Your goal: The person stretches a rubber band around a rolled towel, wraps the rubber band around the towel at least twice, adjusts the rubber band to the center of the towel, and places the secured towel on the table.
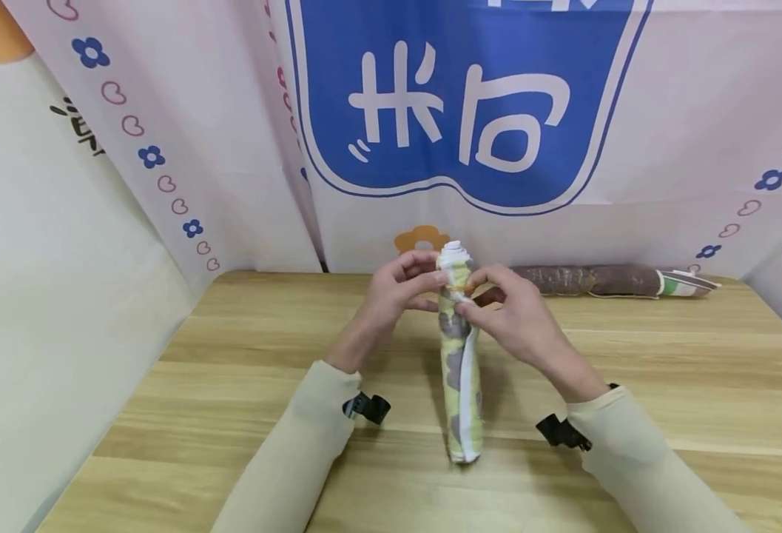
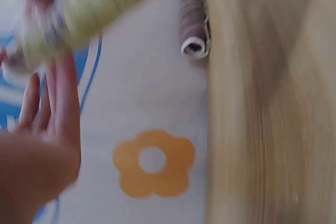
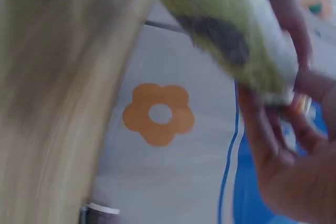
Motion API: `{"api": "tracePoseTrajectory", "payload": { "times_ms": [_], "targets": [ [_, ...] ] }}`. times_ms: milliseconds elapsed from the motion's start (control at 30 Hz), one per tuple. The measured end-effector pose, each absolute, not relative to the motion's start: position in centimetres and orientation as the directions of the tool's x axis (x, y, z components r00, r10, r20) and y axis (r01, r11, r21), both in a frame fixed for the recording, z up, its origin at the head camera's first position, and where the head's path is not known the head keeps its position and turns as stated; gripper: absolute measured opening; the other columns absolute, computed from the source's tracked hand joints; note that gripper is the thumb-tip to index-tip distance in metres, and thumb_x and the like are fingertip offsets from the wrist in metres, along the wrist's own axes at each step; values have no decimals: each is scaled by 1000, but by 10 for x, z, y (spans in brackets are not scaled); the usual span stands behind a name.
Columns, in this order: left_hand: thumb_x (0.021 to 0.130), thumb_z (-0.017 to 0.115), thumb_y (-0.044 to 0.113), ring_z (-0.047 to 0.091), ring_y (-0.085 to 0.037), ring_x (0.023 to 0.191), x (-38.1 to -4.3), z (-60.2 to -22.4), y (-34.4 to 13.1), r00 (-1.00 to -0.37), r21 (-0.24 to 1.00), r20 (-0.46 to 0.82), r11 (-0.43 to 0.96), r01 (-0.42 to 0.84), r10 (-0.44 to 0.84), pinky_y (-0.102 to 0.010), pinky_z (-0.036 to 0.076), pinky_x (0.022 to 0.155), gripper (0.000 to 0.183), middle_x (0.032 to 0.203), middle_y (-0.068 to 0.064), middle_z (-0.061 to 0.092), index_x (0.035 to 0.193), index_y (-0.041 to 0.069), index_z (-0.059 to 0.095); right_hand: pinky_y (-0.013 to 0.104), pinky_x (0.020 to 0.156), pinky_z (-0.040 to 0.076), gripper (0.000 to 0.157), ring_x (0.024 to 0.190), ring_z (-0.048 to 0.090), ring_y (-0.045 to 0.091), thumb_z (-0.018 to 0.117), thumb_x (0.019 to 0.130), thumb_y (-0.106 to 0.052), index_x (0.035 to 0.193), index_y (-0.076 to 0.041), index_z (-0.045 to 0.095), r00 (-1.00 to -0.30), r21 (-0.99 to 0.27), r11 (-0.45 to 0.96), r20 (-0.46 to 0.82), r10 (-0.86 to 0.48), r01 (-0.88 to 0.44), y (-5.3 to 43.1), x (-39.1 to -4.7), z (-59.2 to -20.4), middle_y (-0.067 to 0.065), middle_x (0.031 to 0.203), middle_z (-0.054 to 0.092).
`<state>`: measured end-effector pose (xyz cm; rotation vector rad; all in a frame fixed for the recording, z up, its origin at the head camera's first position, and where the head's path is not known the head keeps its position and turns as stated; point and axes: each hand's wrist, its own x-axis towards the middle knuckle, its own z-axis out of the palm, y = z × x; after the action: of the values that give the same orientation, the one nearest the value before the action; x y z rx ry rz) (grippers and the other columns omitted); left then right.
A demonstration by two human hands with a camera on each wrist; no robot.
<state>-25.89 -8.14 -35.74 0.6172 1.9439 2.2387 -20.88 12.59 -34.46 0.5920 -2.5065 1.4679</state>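
A rolled towel (image 1: 462,363), yellow with grey patches and a white edge, stands nearly upright over the table in the head view. My left hand (image 1: 407,285) holds its upper part from the left, thumb in front. From the right, my right hand (image 1: 513,311) pinches the roll just below its layered white top. A thin orange band (image 1: 457,288) shows across the roll between the hands. In the left wrist view, the blurred towel (image 2: 100,9) slants above the left fingers (image 2: 65,93). The right wrist view shows the towel's end (image 3: 262,72) in the right hand.
A brown roll (image 1: 590,281) with a green and white label lies along the back right edge of the wooden table (image 1: 231,414). Behind the table hangs a printed cloth (image 1: 244,148) with a blue emblem and an orange flower.
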Motion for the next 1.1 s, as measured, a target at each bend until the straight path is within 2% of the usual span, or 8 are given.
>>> {"api": "tracePoseTrajectory", "payload": {
  "times_ms": [100,267,367,467,633,800,967,1100],
  "targets": [
    [102,61,8,68,-20,98,-265,-357,-90,-852,971,197,-217,101,485,-34,63,76,47,124,-14,67,145,-9,55,35,78,61,21,100,73,30,79,95,-5,110,-3,64,-916,-883,316,246,-317,-346,136,-214,-340,18,122,64],
    [100,63,6,67,-19,96,-267,-360,-94,-821,982,169,-168,91,545,-32,61,78,46,115,-10,67,142,-11,57,36,81,61,19,103,73,29,80,95,-5,106,-2,65,-892,-933,223,169,-418,-281,140,-219,-341,18,121,62],
    [96,68,6,67,-19,91,-267,-361,-92,-851,983,157,-161,86,502,-31,60,78,40,109,-8,70,133,-10,64,37,81,61,19,103,72,29,81,95,-8,105,-4,65,-886,-920,247,177,-429,-304,139,-220,-343,16,117,64],
    [95,72,6,68,-18,90,-266,-359,-88,-890,984,130,-165,63,436,-31,60,78,29,106,-7,70,121,-6,69,39,78,59,20,100,70,27,82,94,-9,106,-6,66,-880,-858,330,246,-405,-392,136,-219,-345,13,114,64],
    [93,77,9,67,-18,93,-264,-357,-82,-944,985,51,-171,-6,327,-34,61,80,11,107,-6,69,102,6,73,40,77,61,21,94,66,28,77,91,10,101,-5,67,-839,-701,461,440,-321,-544,126,-218,-351,14,109,55],
    [91,80,14,66,-17,91,-261,-352,-78,-969,984,25,-179,-20,246,-36,63,79,11,102,-5,68,90,10,70,40,72,63,24,90,65,29,69,87,20,97,-2,67,-785,-618,505,575,-232,-602,119,-216,-353,20,119,53],
    [91,81,11,65,-16,87,-259,-350,-79,-981,984,-1,-175,-35,192,-36,63,77,13,98,-4,67,88,11,69,38,75,63,19,94,65,29,72,90,14,96,-2,66,-818,-691,441,515,-257,-573,120,-212,-350,19,121,52],
    [88,84,8,67,-18,89,-256,-347,-77,-989,989,24,-151,2,143,-36,64,76,15,97,-5,67,90,9,69,38,76,61,15,98,63,29,76,94,-3,97,-6,62,-868,-763,418,399,-297,-494,118,-208,-346,15,112,53]
  ]
}}
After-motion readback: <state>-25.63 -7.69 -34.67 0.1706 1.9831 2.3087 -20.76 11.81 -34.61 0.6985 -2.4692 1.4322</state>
